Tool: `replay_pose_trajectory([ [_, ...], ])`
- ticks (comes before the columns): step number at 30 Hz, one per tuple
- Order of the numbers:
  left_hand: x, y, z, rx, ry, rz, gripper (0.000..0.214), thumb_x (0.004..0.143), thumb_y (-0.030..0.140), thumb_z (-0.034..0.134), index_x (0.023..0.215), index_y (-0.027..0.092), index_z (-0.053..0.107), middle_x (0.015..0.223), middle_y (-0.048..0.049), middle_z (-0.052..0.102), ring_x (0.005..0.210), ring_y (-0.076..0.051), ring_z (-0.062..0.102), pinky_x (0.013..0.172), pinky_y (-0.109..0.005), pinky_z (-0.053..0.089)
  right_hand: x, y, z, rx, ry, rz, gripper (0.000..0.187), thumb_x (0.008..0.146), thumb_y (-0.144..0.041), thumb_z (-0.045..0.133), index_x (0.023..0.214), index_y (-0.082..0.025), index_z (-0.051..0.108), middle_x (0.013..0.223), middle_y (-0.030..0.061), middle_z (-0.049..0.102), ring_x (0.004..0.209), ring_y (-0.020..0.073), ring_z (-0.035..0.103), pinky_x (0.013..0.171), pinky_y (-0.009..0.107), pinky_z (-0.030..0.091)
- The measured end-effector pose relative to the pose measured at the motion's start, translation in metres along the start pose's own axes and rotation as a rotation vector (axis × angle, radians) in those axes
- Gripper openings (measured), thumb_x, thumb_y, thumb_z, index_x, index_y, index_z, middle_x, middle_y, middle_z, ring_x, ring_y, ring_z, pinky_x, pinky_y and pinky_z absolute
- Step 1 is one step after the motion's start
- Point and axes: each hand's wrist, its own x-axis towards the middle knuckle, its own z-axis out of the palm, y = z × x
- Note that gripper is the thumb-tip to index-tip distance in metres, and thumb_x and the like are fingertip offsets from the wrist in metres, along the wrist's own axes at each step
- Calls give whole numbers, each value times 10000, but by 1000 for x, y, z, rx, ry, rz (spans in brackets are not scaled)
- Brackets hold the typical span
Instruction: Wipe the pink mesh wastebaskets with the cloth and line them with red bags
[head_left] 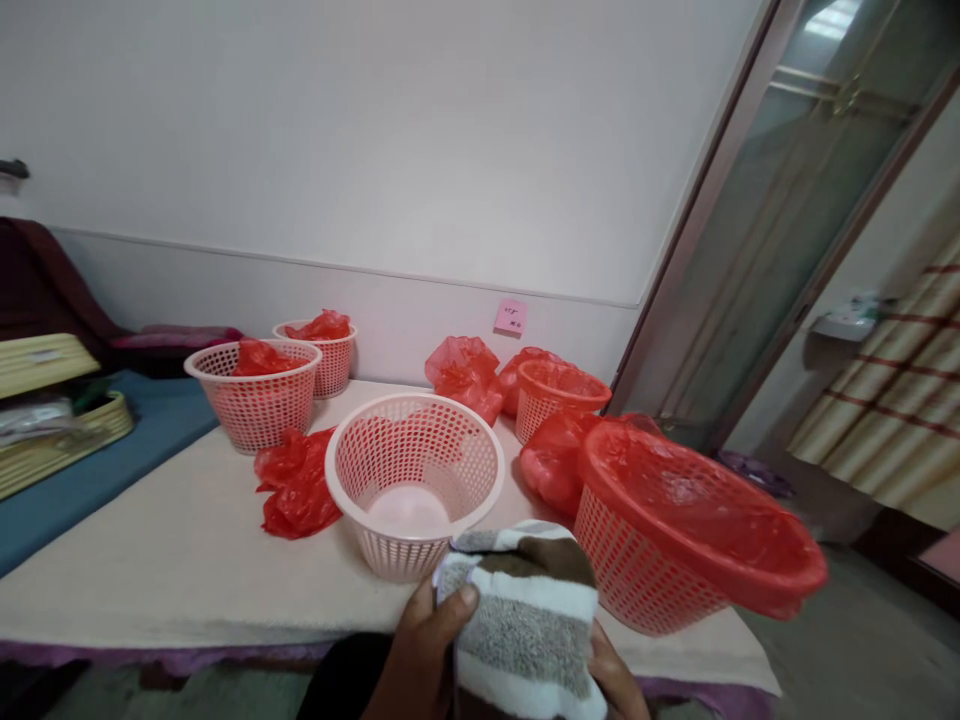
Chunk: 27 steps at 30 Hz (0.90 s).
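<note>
My left hand (431, 635) grips the left edge of a folded striped towel (529, 605) in grey, white and brown, its thumb pressed on the front. At the towel's right edge my right hand (613, 672) also holds it, fingers partly hidden behind the cloth. Just beyond stands an unlined pale pink plastic basket (405, 560), its bottom visible. On the right, close to the towel, is a larger pink basket (645, 560) lined with a red plastic bag (690, 485) folded over its rim. A crumpled red bag (301, 490) lies left of the unlined basket.
Two pink baskets (259, 400) (335, 365) with red bags inside stand at the back left. A smaller lined basket (529, 415) and bunched red bags (465, 372) sit near the wall. A woven box (67, 450) is far left; a pink note (511, 317) is on the wall.
</note>
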Motion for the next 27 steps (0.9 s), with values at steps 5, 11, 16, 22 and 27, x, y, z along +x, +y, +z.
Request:
replay_pose_trajectory([
  [5,0,-4,-3,258,167,207,592,685,304,729,1236,149,581,1138,-117,707,1126,-321,616,962,-413,473,-16,-10,4,197,37,201,482,715,-613,659,1029,-254,726,1030,101,739,1018,332,657,914,470,488],
  [11,-3,-16,-6,447,65,250,667,711,290,701,1333,171,490,1247,-114,657,1158,-300,597,964,-379,486,-9,-5,4,203,-32,255,568,688,-455,772,1189,-224,637,1092,122,720,1058,309,648,938,465,466],
  [16,-8,-12,-4,578,90,209,660,726,267,678,1346,156,478,1292,-131,622,1164,-317,585,955,-392,487,0,-4,10,33,-5,16,652,628,-408,822,1211,-199,618,1193,126,678,1146,305,595,1006,444,417],
  [22,-10,-6,-3,469,22,162,565,800,290,603,1346,198,492,1310,-90,615,1184,-275,573,978,-368,466,-4,-1,5,119,101,115,501,676,-378,805,1137,-240,664,1098,93,723,1068,289,644,961,452,451],
  [27,-10,-2,-5,397,154,131,496,816,357,582,1286,203,571,1215,-75,676,1156,-277,594,969,-379,469,-5,-7,4,284,6,253,500,703,-621,697,965,-197,737,1016,125,742,1057,314,651,933,481,471],
])
